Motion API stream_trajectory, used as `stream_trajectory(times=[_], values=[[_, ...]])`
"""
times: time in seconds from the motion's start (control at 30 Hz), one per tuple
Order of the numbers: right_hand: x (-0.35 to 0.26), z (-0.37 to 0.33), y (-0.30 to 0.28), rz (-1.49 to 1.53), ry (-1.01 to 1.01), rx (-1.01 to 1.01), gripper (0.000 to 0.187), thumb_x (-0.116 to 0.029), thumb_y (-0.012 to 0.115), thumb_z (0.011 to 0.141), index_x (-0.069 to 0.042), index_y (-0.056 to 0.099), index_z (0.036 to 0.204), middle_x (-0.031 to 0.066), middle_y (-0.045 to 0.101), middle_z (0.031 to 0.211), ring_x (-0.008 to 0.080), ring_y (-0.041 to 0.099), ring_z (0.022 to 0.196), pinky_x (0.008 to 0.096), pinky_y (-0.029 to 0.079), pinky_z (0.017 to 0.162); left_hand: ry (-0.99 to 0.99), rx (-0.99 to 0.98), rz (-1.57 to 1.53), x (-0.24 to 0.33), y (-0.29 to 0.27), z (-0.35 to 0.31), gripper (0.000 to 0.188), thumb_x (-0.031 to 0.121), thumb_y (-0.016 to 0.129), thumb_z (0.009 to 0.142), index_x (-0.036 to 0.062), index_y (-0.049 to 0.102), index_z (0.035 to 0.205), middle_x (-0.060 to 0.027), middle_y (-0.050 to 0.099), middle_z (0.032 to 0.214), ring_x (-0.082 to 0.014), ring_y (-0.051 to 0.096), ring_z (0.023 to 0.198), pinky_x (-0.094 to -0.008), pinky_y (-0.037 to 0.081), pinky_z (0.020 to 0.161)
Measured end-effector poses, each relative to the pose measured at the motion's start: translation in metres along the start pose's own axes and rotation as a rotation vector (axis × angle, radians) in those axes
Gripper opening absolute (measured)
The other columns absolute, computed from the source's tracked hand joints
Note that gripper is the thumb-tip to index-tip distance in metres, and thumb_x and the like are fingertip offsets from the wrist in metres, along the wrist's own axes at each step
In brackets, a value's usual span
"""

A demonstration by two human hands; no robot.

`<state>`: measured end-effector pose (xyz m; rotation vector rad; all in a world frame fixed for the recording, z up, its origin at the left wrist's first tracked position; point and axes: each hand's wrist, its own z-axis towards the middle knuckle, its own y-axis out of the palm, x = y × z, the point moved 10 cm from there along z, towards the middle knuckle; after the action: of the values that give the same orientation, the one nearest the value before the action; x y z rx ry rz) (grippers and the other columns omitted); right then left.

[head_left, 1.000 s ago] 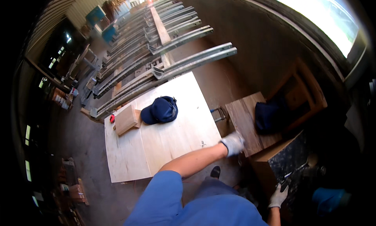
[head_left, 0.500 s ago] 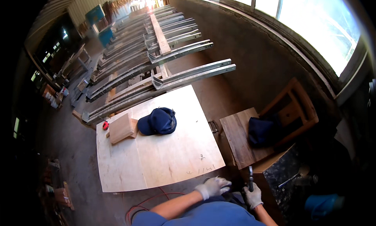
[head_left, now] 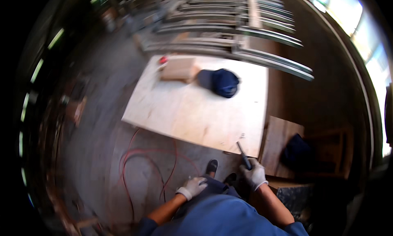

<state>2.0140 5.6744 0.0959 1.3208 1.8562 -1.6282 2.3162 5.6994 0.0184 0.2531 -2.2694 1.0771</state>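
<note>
My right hand point(head_left: 256, 175), in a pale work glove, is closed around the dark handle of a slim tool point(head_left: 243, 154). The tool points up and away, close to the near right corner of the plywood-topped table point(head_left: 188, 117); motion blur hides its exact kind. Against my left thigh rests my gloved left hand point(head_left: 195, 187), its fingers loosely stretched with nothing visible in them. A dark blue cap point(head_left: 224, 83) lies on the far part of the tabletop. Beside it are a stacked wooden block point(head_left: 178, 70) and a small red object point(head_left: 163, 60), perhaps a tape measure.
Long metal rails point(head_left: 274, 60) lie in rows beyond the table. To the right stands a wooden chair point(head_left: 282, 140) with dark cloth point(head_left: 296, 151) on its seat. A red hose point(head_left: 123, 164) loops across the floor at my left, near my shoes point(head_left: 211, 168).
My view has turned downward and left. My left hand has moved away from my right, down to my thigh. The right hand has brought the tool forward to the table's near corner.
</note>
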Motion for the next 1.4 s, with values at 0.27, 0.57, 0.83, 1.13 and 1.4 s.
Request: stream_trajectory(times=[0.27, 0.57, 0.83, 1.13, 1.4], values=[[-0.062, 0.077, 0.045, -0.126, -0.163, -0.037, 0.046, -0.026, 0.080, 0.082, -0.001, 0.067, 0.118, 0.0120, 0.069, 0.081, 0.0201, 0.065, 0.073, 0.0371, 0.053, 0.070, -0.173, -0.033, -0.034, -0.032, 0.001, -0.040, 0.044, 0.040, 0.063, 0.096, 0.0136, 0.068, 0.130, -0.0189, 0.070, 0.124, -0.0382, 0.068, 0.112, -0.0472, 0.053, 0.098], [-0.149, 0.101, 0.154, -0.182, -0.185, -0.219, 0.041, -0.019, 0.079, 0.084, 0.002, 0.064, 0.116, -0.0004, 0.059, 0.075, 0.0101, 0.052, 0.066, 0.0297, 0.043, 0.058, -0.311, 0.107, -0.242, -0.135, -0.059, -0.076, 0.044, 0.039, 0.063, 0.097, 0.0121, 0.067, 0.131, -0.0198, 0.069, 0.126, -0.0387, 0.067, 0.115, -0.0453, 0.052, 0.100], [-0.212, 0.090, 0.251, -0.113, -0.198, -0.360, 0.038, -0.016, 0.078, 0.083, 0.000, 0.065, 0.116, 0.0023, 0.062, 0.072, 0.0111, 0.056, 0.062, 0.0300, 0.045, 0.055, -0.368, 0.127, -0.338, -0.232, -0.096, -0.104, 0.043, 0.036, 0.064, 0.095, 0.0115, 0.067, 0.131, -0.0168, 0.070, 0.126, -0.0370, 0.067, 0.116, -0.0447, 0.052, 0.100], [-0.279, 0.134, 0.353, -0.121, -0.322, -0.545, 0.046, -0.021, 0.082, 0.084, 0.003, 0.064, 0.119, 0.0041, 0.065, 0.080, 0.0122, 0.058, 0.070, 0.0312, 0.050, 0.062, -0.623, 0.273, -0.296, -0.401, 0.039, -0.163, 0.019, 0.027, 0.064, 0.096, 0.0139, 0.069, 0.109, -0.0099, 0.073, 0.108, -0.0302, 0.071, 0.102, -0.0462, 0.056, 0.083], [-0.339, 0.143, 0.429, -0.079, -0.277, -0.649, 0.051, -0.022, 0.082, 0.085, 0.004, 0.062, 0.124, 0.0045, 0.066, 0.082, 0.0126, 0.058, 0.070, 0.0314, 0.050, 0.064, -0.718, -0.065, -0.240, -0.366, 0.120, -0.239, 0.029, 0.027, 0.059, 0.097, 0.0093, 0.073, 0.115, -0.0146, 0.076, 0.111, -0.0317, 0.073, 0.101, -0.0437, 0.058, 0.085]])
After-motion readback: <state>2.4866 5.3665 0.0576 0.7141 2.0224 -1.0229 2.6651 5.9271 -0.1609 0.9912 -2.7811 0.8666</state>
